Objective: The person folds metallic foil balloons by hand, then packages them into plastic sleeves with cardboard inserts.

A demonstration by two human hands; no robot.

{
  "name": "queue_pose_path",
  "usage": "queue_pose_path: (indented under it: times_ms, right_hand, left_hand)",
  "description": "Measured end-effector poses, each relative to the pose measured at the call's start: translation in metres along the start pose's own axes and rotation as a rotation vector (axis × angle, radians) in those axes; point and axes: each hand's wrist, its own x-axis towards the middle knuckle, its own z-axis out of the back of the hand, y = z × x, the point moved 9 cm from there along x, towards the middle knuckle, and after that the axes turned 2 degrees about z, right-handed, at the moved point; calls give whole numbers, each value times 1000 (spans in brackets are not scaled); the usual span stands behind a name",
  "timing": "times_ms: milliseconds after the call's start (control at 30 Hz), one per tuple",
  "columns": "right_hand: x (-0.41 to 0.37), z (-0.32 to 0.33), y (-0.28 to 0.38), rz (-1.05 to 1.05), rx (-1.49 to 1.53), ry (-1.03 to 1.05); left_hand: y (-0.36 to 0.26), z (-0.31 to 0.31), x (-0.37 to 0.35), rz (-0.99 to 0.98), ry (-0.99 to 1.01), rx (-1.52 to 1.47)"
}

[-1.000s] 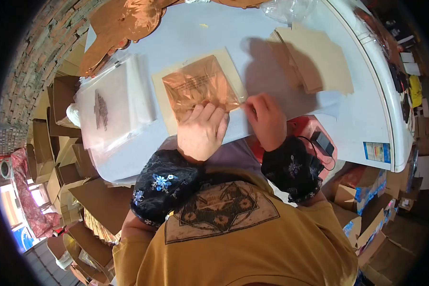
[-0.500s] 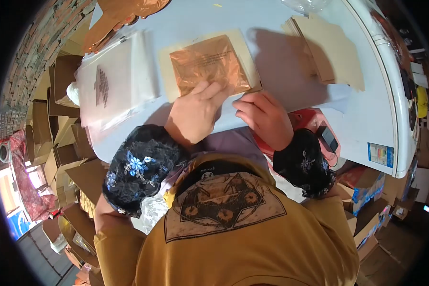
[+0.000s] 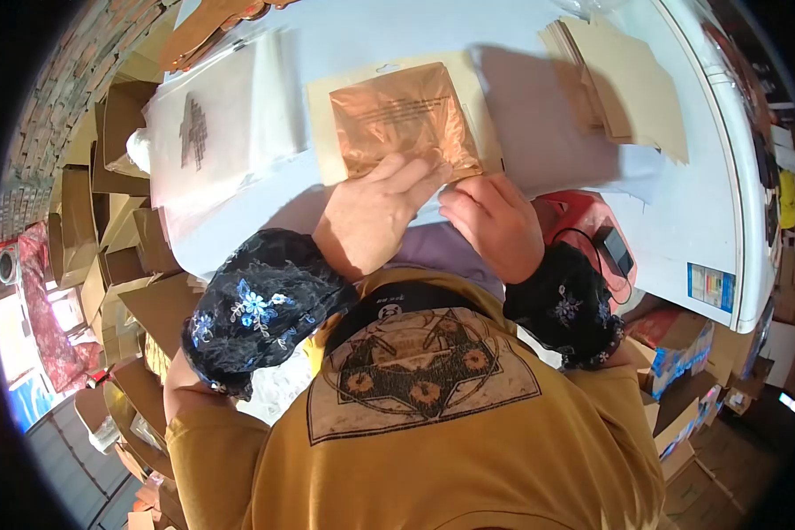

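A shiny orange plastic bag (image 3: 397,110) with small dark print lies on a beige card (image 3: 321,124) with a hang hole at its far edge. My left hand (image 3: 375,208) rests on the near part of the bag, its fingers stretched out and lying flat. At the bag's near right corner, my right hand (image 3: 495,221) has its fingers curled and pressed together on the edge. Its fingertips partly hide that corner.
A stack of clear plastic bags (image 3: 230,115) lies on the left of the white table (image 3: 539,256). Beige cards (image 3: 627,88) are piled at the right. More orange bags (image 3: 212,31) lie at the far left. A red container (image 3: 583,221) and a black device (image 3: 614,250) are near my right forearm.
My right hand has moved up to the near right corner of the orange bag. My left hand stays on the bag, and the whole view has shifted slightly.
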Motion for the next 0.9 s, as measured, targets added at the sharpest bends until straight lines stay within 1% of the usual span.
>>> queue_pose_path:
  times_ms: [133,267,433,533,633,733,833,900]
  right_hand:
    - [-1,-3,6,93,-68,7]
    - [-2,-5,11,142,-133,9]
    - [-6,-13,16,173,-214,49]
    - [-7,-14,23,211,-193,50]
    - [-14,-22,27,269,-148,134]
    - [-41,-46,30,287,-82,307]
    - [-80,-64,33,266,-22,225]
    - [-111,-88,-7,41,100,380]
  left_hand:
    - [0,1,-1,-10,-53,-2]
    - [1,-1,-2,-13,-62,3]
    - [-1,-2,-3,-57,-118,98]
    - [-2,-3,-4,-61,-131,117]
    - [-4,-3,-4,-59,-121,112]
    - [-2,-8,-2,-34,-79,104]
    - [-2,-7,-4,-29,-75,69]
    - [-3,-4,-4,-33,-96,81]
